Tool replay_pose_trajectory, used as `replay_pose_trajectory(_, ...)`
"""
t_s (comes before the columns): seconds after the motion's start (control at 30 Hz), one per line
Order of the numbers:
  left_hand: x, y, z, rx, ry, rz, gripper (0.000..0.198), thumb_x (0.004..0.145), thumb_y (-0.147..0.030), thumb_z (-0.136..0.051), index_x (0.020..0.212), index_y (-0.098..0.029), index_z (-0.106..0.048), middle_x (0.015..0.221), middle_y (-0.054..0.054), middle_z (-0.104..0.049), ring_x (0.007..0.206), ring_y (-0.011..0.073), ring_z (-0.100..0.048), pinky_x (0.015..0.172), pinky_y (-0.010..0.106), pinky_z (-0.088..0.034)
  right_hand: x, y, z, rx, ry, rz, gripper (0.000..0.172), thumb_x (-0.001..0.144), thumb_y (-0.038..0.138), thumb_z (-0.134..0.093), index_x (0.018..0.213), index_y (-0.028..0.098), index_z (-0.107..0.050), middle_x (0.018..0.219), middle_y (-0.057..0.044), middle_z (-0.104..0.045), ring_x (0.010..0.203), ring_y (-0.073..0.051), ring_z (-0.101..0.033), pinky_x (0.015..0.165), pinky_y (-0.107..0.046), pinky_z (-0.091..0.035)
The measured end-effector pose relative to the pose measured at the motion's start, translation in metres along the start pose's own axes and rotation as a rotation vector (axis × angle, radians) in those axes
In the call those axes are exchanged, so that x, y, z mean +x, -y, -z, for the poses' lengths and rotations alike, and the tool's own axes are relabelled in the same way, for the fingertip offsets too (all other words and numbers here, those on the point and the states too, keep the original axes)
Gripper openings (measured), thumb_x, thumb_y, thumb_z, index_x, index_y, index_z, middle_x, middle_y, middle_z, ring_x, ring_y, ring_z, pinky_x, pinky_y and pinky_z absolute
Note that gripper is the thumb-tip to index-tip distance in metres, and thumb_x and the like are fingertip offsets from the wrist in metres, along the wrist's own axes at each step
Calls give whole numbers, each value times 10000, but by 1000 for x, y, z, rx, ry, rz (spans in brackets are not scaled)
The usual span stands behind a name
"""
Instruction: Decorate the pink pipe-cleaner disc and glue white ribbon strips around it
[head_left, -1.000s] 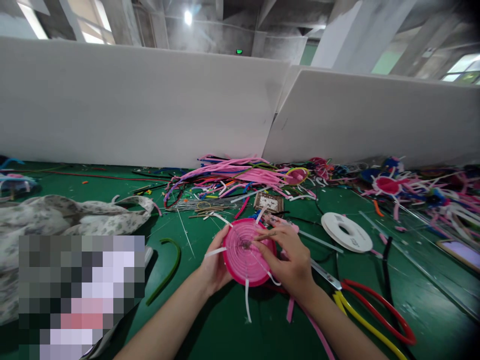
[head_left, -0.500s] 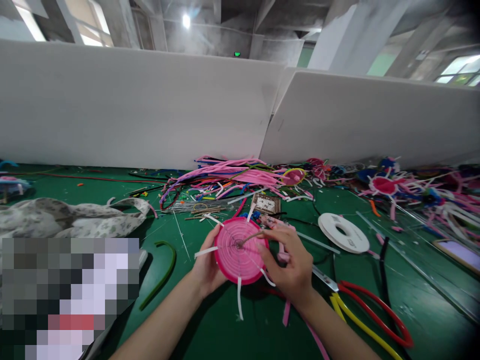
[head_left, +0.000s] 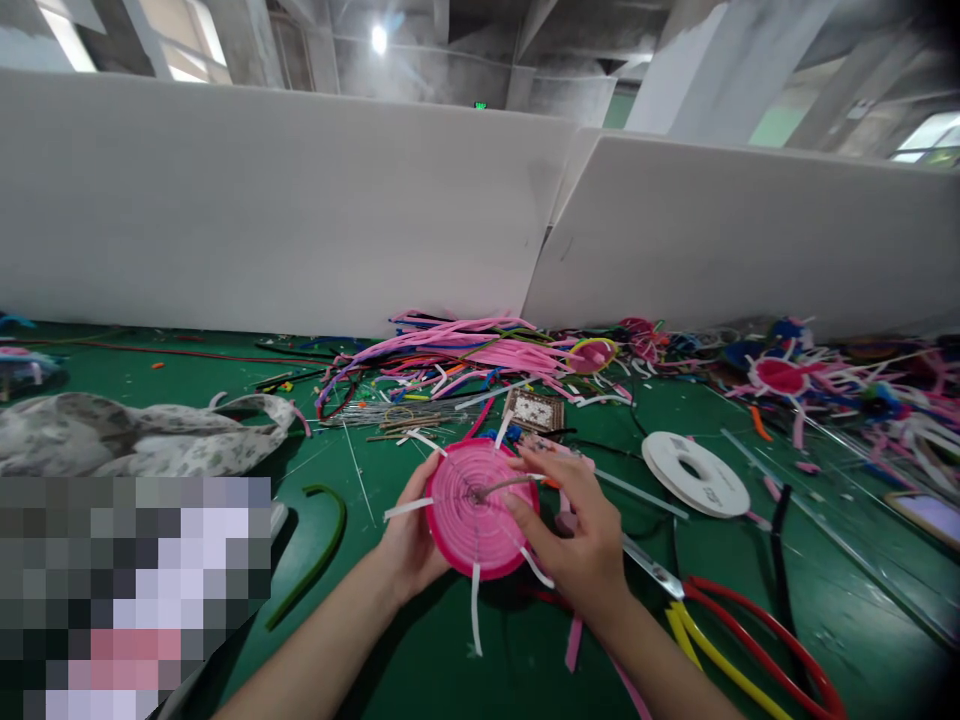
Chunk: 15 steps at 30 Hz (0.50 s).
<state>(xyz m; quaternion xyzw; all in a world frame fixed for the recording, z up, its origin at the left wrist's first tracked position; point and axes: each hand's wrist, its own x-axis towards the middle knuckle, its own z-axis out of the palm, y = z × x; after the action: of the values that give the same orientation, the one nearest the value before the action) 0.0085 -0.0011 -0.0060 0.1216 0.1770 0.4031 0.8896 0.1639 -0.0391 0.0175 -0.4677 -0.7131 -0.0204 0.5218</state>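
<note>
A round, bright pink coiled piece (head_left: 480,540), like a small basket base, is tilted toward me in both hands. White strips (head_left: 475,610) stick out around its rim. From its centre a thin brown stem or twisted cord (head_left: 495,488) runs to the right. My left hand (head_left: 409,545) is closed around the left edge, its fingers mostly hidden behind. At the right edge my right hand (head_left: 574,530) is closed, its thumb on the pink face and its index finger bent above. The outer end of the brown cord passes between that thumb and finger.
Scissors (head_left: 660,575) with red and yellow handles lie right of my right hand, below a white spool (head_left: 696,473). Pink strips (head_left: 480,345) are heaped at the back before white panels (head_left: 285,210). A green strip (head_left: 311,560) and floral cloth (head_left: 187,440) lie left.
The brown cord lies flatter and points more to the right. My right thumb and index finger have shifted and spread slightly around it. The left hand keeps its hold; the view has shifted slightly.
</note>
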Motion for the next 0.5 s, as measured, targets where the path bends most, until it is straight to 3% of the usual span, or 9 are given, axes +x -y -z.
replay_pose_trajectory(0.23, 2, 4, 1, 14, 8, 35, 406, 873, -412, -461, 1035, -97, -659, 884, 98, -729, 958, 255, -645, 975, 392, -383, 1, -3, -3, -10, 78, 62, 138, 790, 140, -650, 877, 245, -631, 802, 29, -697, 757, -152, -628, 1008, -499, -353)
replay_pose_trajectory(0.5, 2, 7, 1, 7, 37, 20, 366, 865, -387, -484, 1006, -105, -668, 896, 95, -731, 964, 252, -643, 968, 384, -391, -3, -2, -4, 37, 40, 70, 157, 779, 106, -642, 870, 234, -629, 765, 26, -687, 719, -149, -641, 1021, -527, -368)
